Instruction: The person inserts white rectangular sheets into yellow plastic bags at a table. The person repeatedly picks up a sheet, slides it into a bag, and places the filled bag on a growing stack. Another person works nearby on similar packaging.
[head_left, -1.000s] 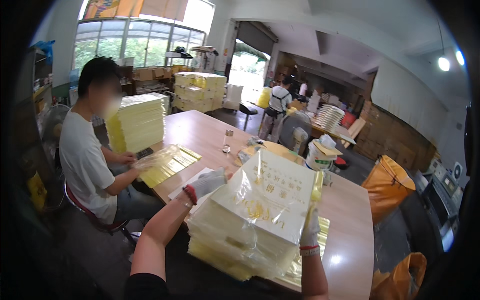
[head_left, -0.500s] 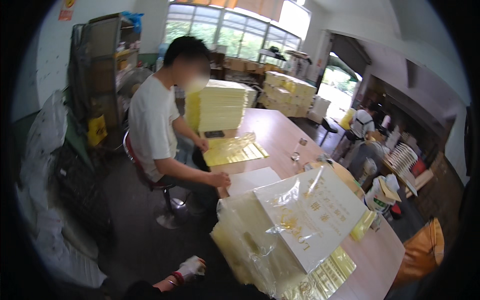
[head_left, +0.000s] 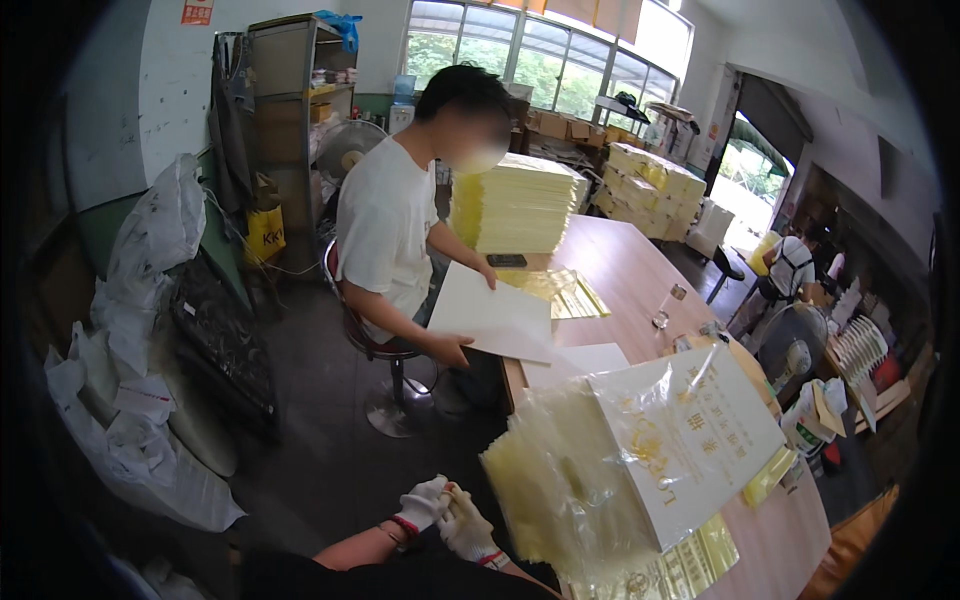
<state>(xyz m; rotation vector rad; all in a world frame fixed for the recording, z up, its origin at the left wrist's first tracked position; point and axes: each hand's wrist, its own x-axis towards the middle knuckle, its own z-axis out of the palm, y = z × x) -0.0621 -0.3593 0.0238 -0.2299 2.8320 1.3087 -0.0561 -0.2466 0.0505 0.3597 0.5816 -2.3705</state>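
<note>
My left hand (head_left: pixel 425 502), in a white glove with a red cord at the wrist, is held over the floor just short of the table. My right hand (head_left: pixel 465 522), gloved too, meets it at the fingertips. Both hands have their fingers bent and closed together; anything small between them is hidden. To their right, a stack of clear yellowish plastic bags (head_left: pixel 545 475) hangs over the table edge. A white board with gold print (head_left: pixel 690 440) lies on it under clear film. Gold-printed yellow bags (head_left: pixel 685 565) stick out below.
Across the table corner a seated person (head_left: pixel 395 240) holds a blank white board (head_left: pixel 490 312) in both hands. A tall stack of yellow-edged sheets (head_left: pixel 515 205) stands on the wooden table (head_left: pixel 640 270). White plastic sacks (head_left: pixel 150 440) line the left wall.
My right hand has come into view and joined my left. The seated person has lifted a white board off the table area. The view has swung left.
</note>
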